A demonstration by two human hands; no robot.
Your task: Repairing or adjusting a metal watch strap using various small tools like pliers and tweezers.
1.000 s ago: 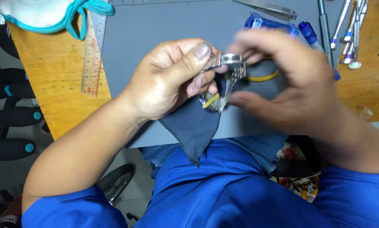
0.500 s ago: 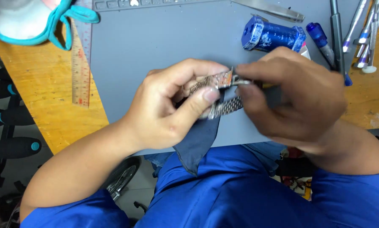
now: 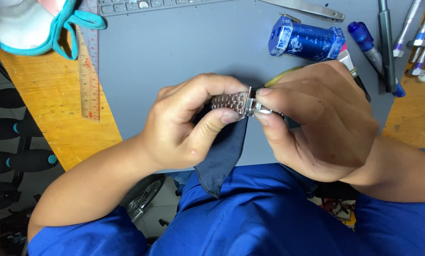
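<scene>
Head view: both hands' fingers (image 3: 229, 115) pinching a half-hidden metal watch bracelet (image 3: 231, 102).

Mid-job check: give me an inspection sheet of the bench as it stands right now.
Surface: grey mat on a wooden bench.
Job's things: metal link watch band, dark blue cloth hanging beneath it.
Clutter: ruler, blue cylinder, tweezers, pen-like tools, white and teal cloth.
Grippers: left hand and right hand both pinch the band.
Cables: nothing seen.
Surroundings: blue clothing, tiled floor below.
</scene>
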